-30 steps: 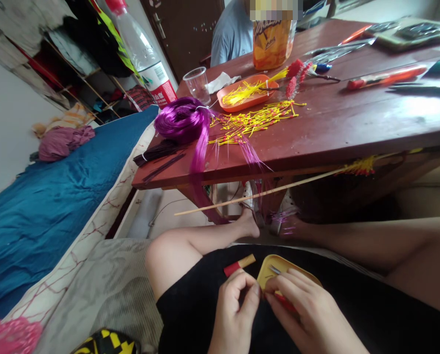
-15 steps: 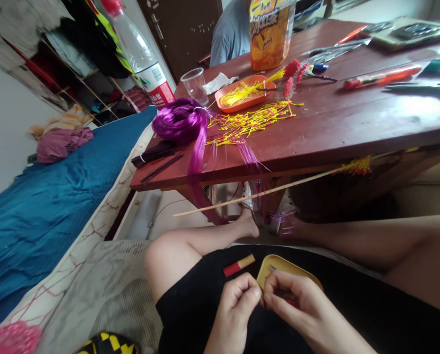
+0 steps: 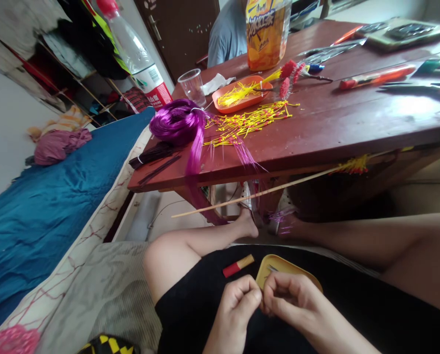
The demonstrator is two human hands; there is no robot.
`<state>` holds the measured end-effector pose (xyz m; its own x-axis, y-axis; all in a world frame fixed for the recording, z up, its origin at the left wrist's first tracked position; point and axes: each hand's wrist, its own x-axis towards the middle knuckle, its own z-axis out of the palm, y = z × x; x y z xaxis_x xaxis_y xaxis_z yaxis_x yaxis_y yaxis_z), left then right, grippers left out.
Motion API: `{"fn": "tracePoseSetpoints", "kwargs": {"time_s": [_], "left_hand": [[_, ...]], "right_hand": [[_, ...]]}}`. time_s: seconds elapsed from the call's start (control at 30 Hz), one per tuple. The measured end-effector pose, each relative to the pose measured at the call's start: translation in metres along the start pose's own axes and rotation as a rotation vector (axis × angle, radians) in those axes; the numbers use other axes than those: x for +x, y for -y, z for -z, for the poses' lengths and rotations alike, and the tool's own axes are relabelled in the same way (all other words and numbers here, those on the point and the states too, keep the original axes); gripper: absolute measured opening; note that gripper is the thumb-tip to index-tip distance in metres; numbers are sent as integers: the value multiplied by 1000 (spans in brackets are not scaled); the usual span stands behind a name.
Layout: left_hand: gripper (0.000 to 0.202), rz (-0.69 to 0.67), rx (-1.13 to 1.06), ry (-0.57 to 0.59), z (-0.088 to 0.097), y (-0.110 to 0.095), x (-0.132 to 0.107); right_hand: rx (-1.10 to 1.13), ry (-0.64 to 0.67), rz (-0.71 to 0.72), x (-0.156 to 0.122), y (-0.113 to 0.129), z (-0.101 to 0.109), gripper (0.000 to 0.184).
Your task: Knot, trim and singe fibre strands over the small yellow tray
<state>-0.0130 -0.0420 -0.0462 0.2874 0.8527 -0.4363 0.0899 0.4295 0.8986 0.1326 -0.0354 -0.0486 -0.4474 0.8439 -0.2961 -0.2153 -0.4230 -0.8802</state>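
Over the black cloth on my lap, my left hand [image 3: 238, 305] and my right hand [image 3: 293, 300] meet at their fingertips. Both are closed in a pinch, thumbs against fingers. Whatever sits between the fingertips is too small and hidden to name. Partly behind my right hand lies a shallow yellow tray [image 3: 301, 272] with a small metal tip showing in it. A red and gold tube [image 3: 238, 265] rests on the cloth just beyond my left hand.
The red-brown table [image 3: 315, 128] ahead bears a purple thread bundle [image 3: 177, 120], yellow stamens [image 3: 251, 120], an orange tray [image 3: 238, 108] and a tea bottle [image 3: 267, 39]. A thin stick [image 3: 249, 196] juts across the table's front. Left is a blue bed [image 3: 57, 182]. A person in grey [image 3: 227, 37] sits beyond.
The view has shifted slightly. My hands stay pinched together in nearly the same place, with only slight finger movement.
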Motion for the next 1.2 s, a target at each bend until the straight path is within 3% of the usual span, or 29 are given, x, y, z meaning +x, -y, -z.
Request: {"fn": "tracePoseSetpoints", "kwargs": {"time_s": [0.33, 0.5, 0.67, 0.83, 0.97, 1.2], "left_hand": [[26, -112, 223, -49, -1, -2, 2], [28, -158, 284, -135, -2, -2, 0], [29, -105, 273, -175, -3, -1, -2], [27, -108, 278, -220, -8, -2, -2], [28, -116, 238, -308, -11, 0, -3], [30, -116, 266, -321, -11, 3, -2]], "right_hand": [[-20, -7, -60, 0, -8, 1, 17], [-259, -77, -22, -1, -11, 3, 13], [-655, -186, 151, -8, -11, 9, 13], [-954, -251, 426, -7, -11, 6, 20], [-1066, -298, 586, -6, -13, 8, 4], [-1135, -315, 742, -5, -16, 15, 10]]}}
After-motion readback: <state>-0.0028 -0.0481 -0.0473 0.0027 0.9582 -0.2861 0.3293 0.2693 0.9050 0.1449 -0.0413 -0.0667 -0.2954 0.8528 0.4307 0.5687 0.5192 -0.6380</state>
